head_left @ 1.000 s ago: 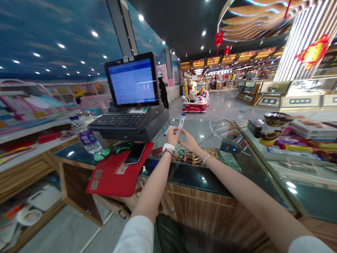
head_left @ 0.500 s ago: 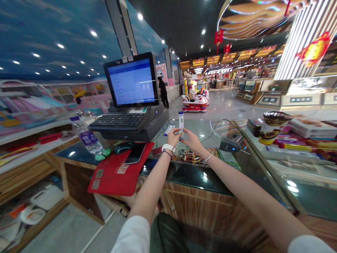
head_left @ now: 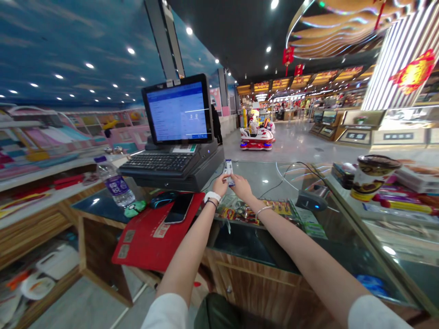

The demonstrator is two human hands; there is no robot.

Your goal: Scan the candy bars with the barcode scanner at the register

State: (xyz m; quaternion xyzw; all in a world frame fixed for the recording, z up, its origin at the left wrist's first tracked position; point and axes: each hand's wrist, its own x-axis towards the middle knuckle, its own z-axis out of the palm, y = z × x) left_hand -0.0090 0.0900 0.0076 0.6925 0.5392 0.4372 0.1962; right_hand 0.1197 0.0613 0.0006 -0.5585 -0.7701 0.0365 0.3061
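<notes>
A narrow white packet with blue ends [head_left: 228, 167] stands up between my hands, over the far part of the glass counter [head_left: 277, 176]. My left hand [head_left: 220, 184] is closed on the packet's lower left side. From the other side, my right hand [head_left: 242, 188] pinches its lower right edge. My fingers cover the bottom of the packet, and its print is too small to read. Below my wrists several colourful small packets [head_left: 238, 213] lie under or on the glass; which of these I cannot tell.
Left of my hands are a touchscreen till [head_left: 178, 112] with keyboard [head_left: 157, 161], a phone [head_left: 179, 209] on a red mat [head_left: 144, 240], a mouse [head_left: 163, 198] and a water bottle [head_left: 116, 186]. At right stand a corded scanner [head_left: 311, 201] and a brown cup [head_left: 372, 178].
My hands and the packet have shifted slightly left and lower in view. The second small packet that showed at my left fingers is no longer distinct. The camera view has tilted somewhat.
</notes>
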